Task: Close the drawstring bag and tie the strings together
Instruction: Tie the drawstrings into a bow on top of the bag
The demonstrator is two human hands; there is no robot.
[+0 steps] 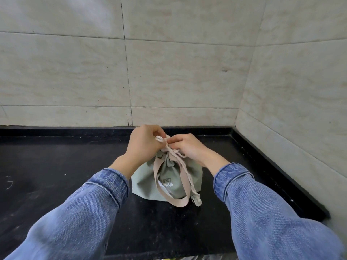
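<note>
A pale green drawstring bag with white lettering stands on the black counter, its mouth gathered tight at the top. A beige strap handle hangs down its front. Cream strings run from the gathered top down the right side to frayed ends near the counter. My left hand pinches a string loop just above the bag's mouth. My right hand pinches the strings at the same spot, fingertips touching the left hand's. Both wear blue denim sleeves.
The counter sits in a corner: a beige tiled wall behind and another on the right, with a raised black rim along both. A chalk-like mark shows at the counter's left.
</note>
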